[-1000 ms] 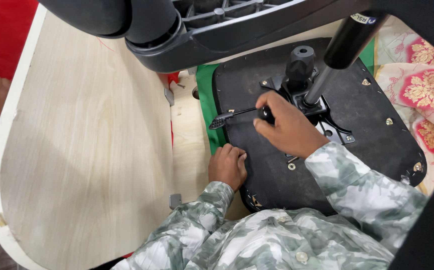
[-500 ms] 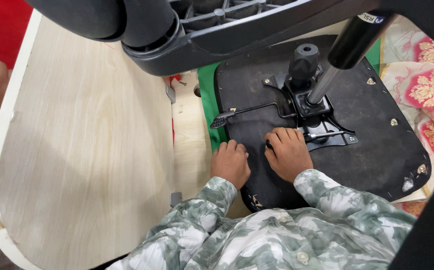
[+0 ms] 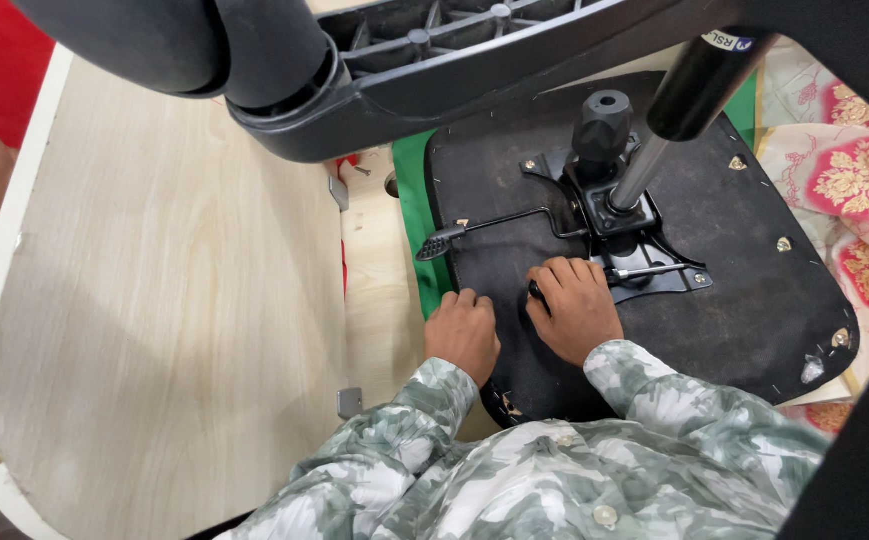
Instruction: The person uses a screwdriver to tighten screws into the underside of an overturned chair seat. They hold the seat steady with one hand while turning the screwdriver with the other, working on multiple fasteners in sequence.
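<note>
Seat underside [image 3: 745, 300] lies flat, right of pale board [image 3: 175, 300], mechanism plate [image 3: 635, 250] and gas cylinder [image 3: 675, 120] already mounted. Right hand [image 3: 575, 310] curled around dark tool handle [image 3: 537, 296] near plate; left hand [image 3: 465, 335] fisted at near-left edge. Remaining fastening: cannot tell.

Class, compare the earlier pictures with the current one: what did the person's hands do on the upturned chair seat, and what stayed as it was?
The right hand let go of the thin black metal lever and came down toward the person, now resting on the black upturned chair seat with a small dark object under its thumb. The left hand stayed at the seat's edge; the seat and pale wooden tabletop did not move.
</note>
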